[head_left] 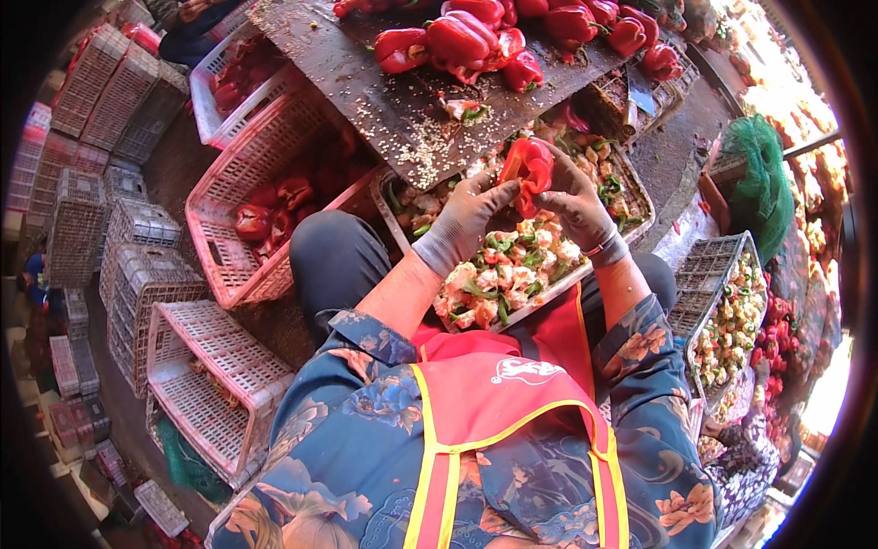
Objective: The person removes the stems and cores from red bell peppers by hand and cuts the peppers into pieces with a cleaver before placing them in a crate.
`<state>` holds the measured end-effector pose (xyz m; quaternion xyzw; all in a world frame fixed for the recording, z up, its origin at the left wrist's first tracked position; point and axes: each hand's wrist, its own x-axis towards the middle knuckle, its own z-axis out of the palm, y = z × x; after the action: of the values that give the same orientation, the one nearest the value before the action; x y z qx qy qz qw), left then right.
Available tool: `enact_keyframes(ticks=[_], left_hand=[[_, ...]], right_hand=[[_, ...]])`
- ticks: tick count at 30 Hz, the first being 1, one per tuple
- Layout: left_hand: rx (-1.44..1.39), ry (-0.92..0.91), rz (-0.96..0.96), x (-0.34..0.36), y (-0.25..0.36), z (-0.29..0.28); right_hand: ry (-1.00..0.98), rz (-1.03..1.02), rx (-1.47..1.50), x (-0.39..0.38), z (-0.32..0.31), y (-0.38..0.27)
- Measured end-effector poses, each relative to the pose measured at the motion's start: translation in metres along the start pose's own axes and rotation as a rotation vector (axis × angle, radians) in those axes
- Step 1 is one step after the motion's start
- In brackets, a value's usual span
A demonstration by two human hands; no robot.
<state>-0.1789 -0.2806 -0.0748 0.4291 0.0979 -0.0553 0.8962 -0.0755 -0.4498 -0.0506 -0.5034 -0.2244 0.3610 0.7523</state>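
Both my hands wear thin, soiled gloves and hold one red bell pepper (528,169) between them, above a crate of pepper cores (526,265). My left hand (465,220) grips its left side, thumb and fingers closed against the flesh. On the other side, my right hand (578,203) has its fingers curled around the pepper's edge. The pepper looks cut open, with its inside partly showing. Pale seeds and one loose core (465,110) lie on the dark board (338,69) beyond my hands, along with a pile of whole red peppers (462,41).
A pink crate (215,238) with red peppers stands at my left, and a white crate (206,110) lies beyond it. A broad-bladed knife (640,91) rests right of the board. At the right are a green net (759,183) and a crate of cores (727,320). Stacked crates (146,293) line the left.
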Motion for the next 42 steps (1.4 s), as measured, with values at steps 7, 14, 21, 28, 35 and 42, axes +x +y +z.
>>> enact_keyframes(ticks=[7,14,21,28,35,42], left_hand=[[-0.086,0.077,-0.100,-0.014,0.001,-0.006],[-0.213,-0.072,-0.229,-0.016,-0.004,-0.010],[-0.246,-0.101,-0.094,-0.009,0.000,0.021],[0.049,0.013,-0.090,-0.010,0.002,0.039],[0.403,0.168,0.292,-0.006,-0.017,0.043],[0.614,-0.023,0.471,-0.027,-0.003,0.051]], right_hand=[[-0.099,-0.205,-0.537,0.009,0.026,0.018],[-0.036,-0.559,-0.816,0.006,0.034,0.020],[-0.028,-0.758,-1.001,0.001,0.031,-0.006],[0.113,-0.812,-1.083,-0.005,0.014,0.005],[0.457,-0.487,-0.244,0.006,0.030,0.006],[0.503,-0.127,0.370,0.020,-0.004,0.026]])
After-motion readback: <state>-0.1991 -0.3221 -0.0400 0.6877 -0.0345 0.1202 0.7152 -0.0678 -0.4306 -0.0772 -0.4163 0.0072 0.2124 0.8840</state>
